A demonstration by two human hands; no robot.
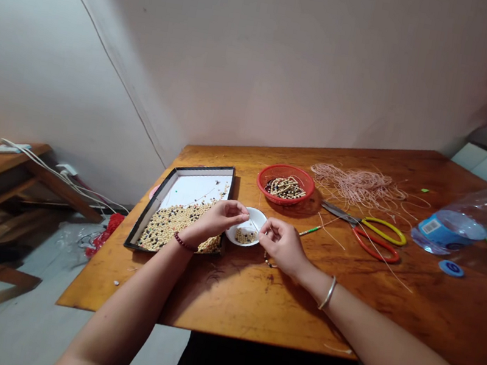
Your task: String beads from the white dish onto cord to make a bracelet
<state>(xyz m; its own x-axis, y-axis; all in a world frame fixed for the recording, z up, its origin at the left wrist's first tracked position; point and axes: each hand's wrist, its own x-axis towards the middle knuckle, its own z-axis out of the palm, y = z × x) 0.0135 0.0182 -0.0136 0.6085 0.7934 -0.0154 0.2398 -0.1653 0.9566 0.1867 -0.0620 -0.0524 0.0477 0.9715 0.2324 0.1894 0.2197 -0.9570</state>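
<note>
My left hand (220, 218), with a dark bead bracelet at the wrist, is closed in a pinch above the left rim of a small white bowl (256, 217). What its fingertips hold is too small to name. Pinched at the bowl's right side, my right hand (282, 244) holds a thin string (254, 226) that crosses over the bowl. A short strand of beads (268, 260) hangs beneath my right hand. Loose cream and dark beads (244, 236) lie in the bowl. Left of it, a black-edged tray (194, 170) contains many similar beads.
Behind the bowl stands a red basket (283, 198) of strung beads. Pink cord (358, 185), scissors (378, 238), a plastic bottle (461, 226) and a blue cap (451, 268) lie to the right. A green-and-white pen-like stick (310, 231) is near my right hand.
</note>
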